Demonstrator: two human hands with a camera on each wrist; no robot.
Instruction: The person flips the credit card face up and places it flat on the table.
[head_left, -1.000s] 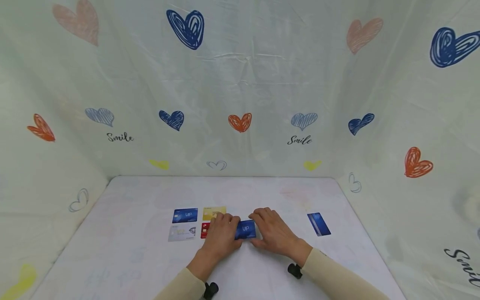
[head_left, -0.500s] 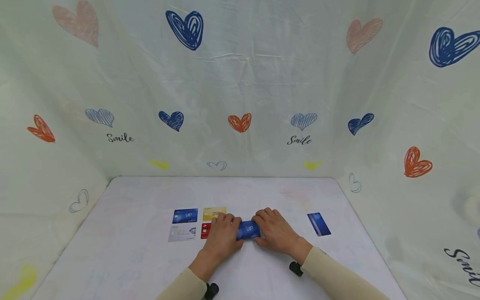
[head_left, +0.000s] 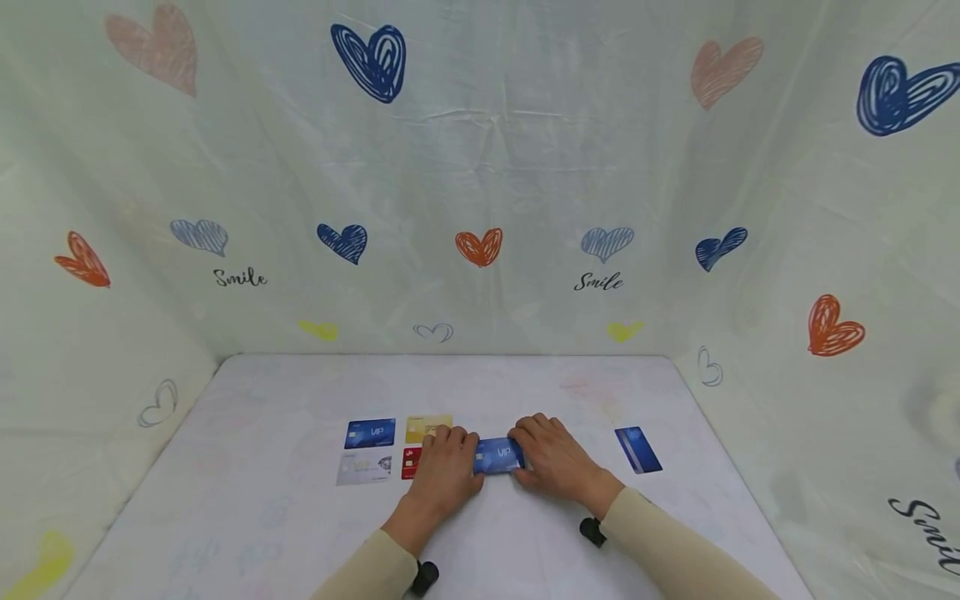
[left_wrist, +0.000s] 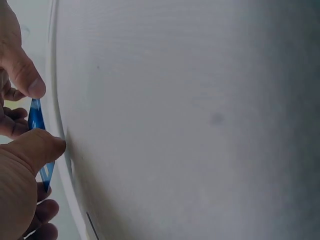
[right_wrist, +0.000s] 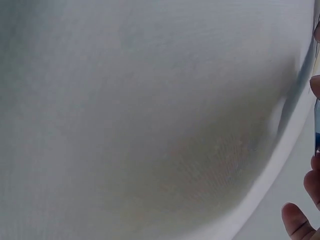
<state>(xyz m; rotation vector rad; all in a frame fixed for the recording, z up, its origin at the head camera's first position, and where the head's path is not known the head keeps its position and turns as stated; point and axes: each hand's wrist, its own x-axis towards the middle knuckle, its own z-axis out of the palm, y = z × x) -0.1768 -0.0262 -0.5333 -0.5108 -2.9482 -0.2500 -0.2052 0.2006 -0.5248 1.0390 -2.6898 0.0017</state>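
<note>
Between the two hands is a blue VIP bank card (head_left: 499, 456) with a chip at its left. My left hand (head_left: 446, 468) pinches its left end; in the left wrist view the thumb (left_wrist: 47, 145) lies across the near side with fingers behind. My right hand (head_left: 557, 460) pinches the opposite end, its thumb (left_wrist: 30, 82) right at the card's edge. Beside the left hand lie a gold card (head_left: 420, 428) and a red card (head_left: 409, 462), both partly covered by that hand. The right wrist view catches only fingertips and a sliver of the card.
Farther left on the white table (head_left: 262, 483) lie another blue VIP card (head_left: 371, 433) and a silver card (head_left: 364, 467). A blue card with a stripe (head_left: 638, 450) lies at a slant on the right. A heart-printed curtain (head_left: 480, 183) surrounds the table.
The blue card between the hands has shifted slightly right, showing more of its left side. My right hand has moved a little right and now pinches the card's end. The other cards stay put.
</note>
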